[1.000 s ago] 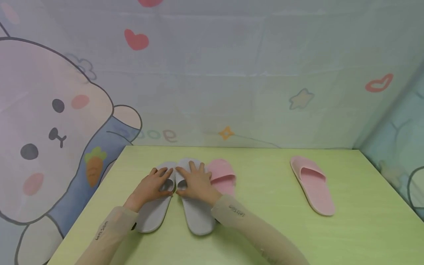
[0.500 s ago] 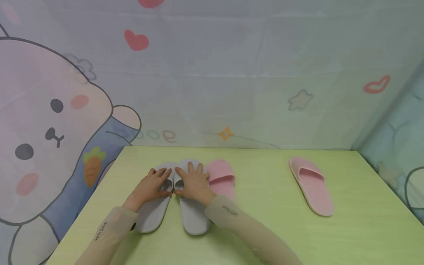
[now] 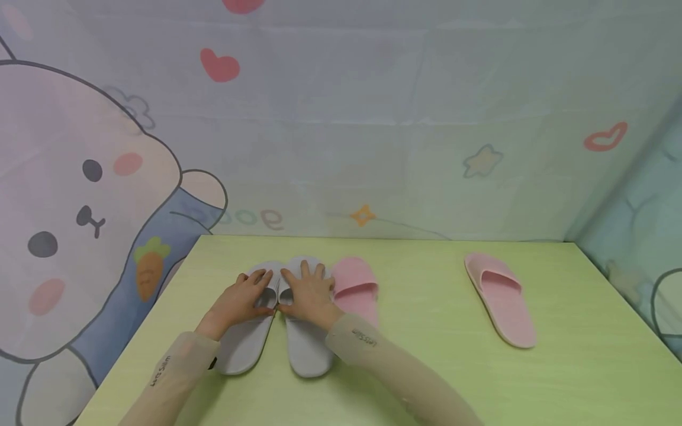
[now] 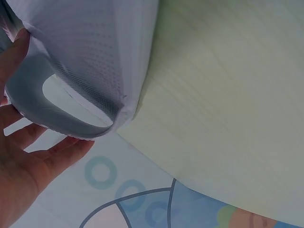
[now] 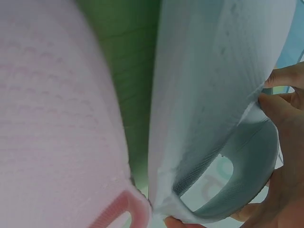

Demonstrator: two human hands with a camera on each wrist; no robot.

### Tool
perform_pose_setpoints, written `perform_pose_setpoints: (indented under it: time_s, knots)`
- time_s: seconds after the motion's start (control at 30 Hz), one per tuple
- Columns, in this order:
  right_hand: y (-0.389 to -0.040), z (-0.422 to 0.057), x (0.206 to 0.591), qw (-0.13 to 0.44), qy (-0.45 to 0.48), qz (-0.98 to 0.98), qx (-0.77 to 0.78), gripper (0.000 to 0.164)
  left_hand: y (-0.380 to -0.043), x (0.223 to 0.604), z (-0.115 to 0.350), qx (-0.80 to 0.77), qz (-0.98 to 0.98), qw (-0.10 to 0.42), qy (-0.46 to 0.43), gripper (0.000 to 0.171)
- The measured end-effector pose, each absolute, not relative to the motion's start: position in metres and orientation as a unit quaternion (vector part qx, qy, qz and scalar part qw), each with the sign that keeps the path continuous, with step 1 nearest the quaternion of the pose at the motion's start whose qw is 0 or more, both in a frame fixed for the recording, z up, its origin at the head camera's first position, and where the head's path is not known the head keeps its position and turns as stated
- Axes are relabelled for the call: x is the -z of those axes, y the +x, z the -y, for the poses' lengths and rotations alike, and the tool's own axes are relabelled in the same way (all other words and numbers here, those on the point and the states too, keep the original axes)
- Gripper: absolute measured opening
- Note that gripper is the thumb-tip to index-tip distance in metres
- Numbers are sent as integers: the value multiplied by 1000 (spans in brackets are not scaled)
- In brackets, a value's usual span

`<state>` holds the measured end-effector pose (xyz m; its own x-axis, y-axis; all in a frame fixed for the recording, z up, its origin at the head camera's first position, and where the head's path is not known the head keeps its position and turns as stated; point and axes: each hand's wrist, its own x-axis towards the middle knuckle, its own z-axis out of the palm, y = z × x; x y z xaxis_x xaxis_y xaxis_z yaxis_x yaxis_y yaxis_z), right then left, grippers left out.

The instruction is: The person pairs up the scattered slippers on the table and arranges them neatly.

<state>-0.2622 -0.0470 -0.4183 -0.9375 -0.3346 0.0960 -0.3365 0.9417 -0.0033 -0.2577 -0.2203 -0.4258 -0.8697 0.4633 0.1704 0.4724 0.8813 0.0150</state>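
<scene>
Green table, cartoon backdrop, grey slippers

left hand: gripping | right hand: gripping | forearms angled inward

grey slippers: matt, plastic-looking, finely dimpled inside | pink slippers: matt, plastic-looking, bumpy | tabletop: looks smooth, wood-grained | backdrop: creased matt cloth

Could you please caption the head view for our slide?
Hands grip two grey slippers; two pink slippers lie to their right.
</scene>
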Motion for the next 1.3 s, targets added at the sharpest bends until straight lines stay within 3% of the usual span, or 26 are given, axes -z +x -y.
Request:
perform_pose_setpoints:
  time_s: [0.43,0.87,1.07,1.3]
  knots:
    - [-265,45,428,20,172,984,-30,74,-258,424,220,29,970,58,-236,80]
    - [-266,37,432,32,196,979,-51,63,-255,422,217,31,972,55,-226,80]
    - [-263,35,425,-3,201,978,-61,61,-252,420,216,31,973,53,-222,80]
    - [-254,33,416,-41,218,974,-48,62,-245,421,215,9,969,89,-229,77]
